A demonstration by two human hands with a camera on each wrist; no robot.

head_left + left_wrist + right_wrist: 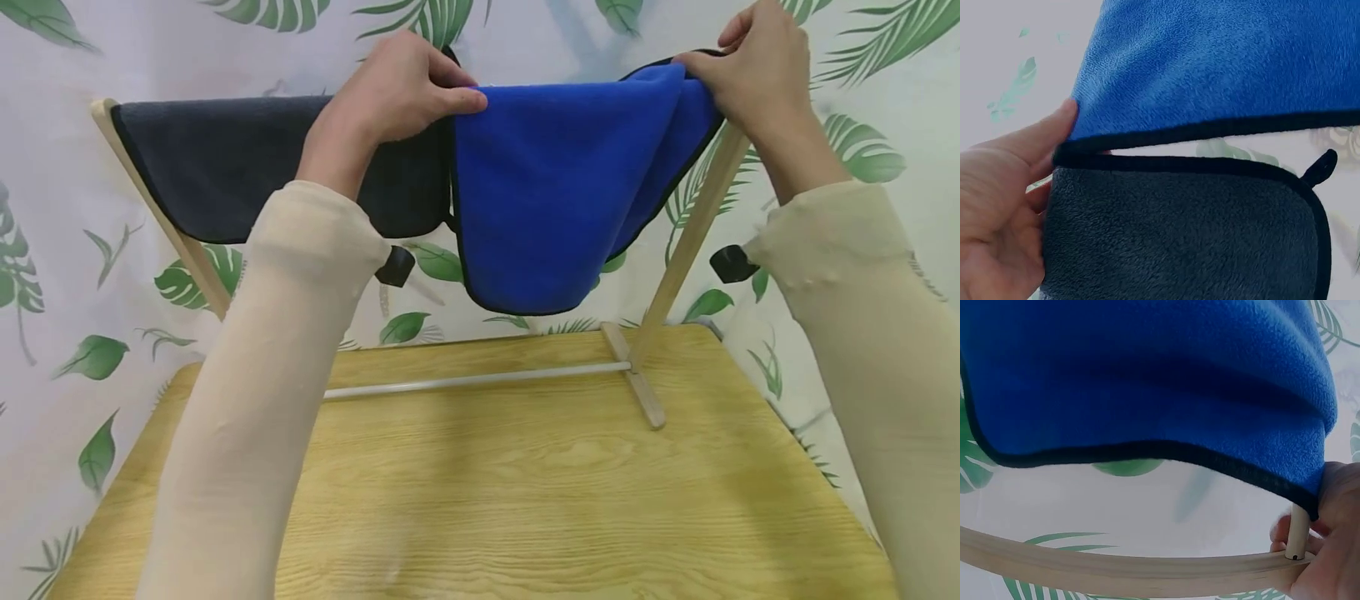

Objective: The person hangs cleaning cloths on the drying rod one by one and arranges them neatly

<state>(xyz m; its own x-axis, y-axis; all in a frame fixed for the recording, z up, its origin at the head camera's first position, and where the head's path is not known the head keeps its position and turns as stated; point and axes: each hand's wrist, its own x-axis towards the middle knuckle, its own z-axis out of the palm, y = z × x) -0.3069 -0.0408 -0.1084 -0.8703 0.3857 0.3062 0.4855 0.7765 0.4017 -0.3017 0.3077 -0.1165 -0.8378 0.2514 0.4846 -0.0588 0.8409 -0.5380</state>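
A blue towel (pixel 555 183) with black edging hangs over the top rod of a wooden rack, its right side folded at a slant. My left hand (pixel 397 92) pinches its upper left edge, thumb in front; the left wrist view shows the thumb on the blue cloth (pixel 1210 69) beside a dark grey towel (pixel 1179 231). At the rod's right end my right hand (pixel 765 75) holds the blue towel's upper right edge. In the right wrist view, fingers lie behind the rod end (pixel 1298 534). Left of the blue towel hangs the grey towel (pixel 225 167).
The rack's right leg (pixel 693 237) rises from a wooden foot (pixel 645 400) on the wood-grain table (pixel 525 492). A white lower bar (pixel 480 381) runs above the tabletop. Behind stands a leaf-patterned wall covering (pixel 60 267).
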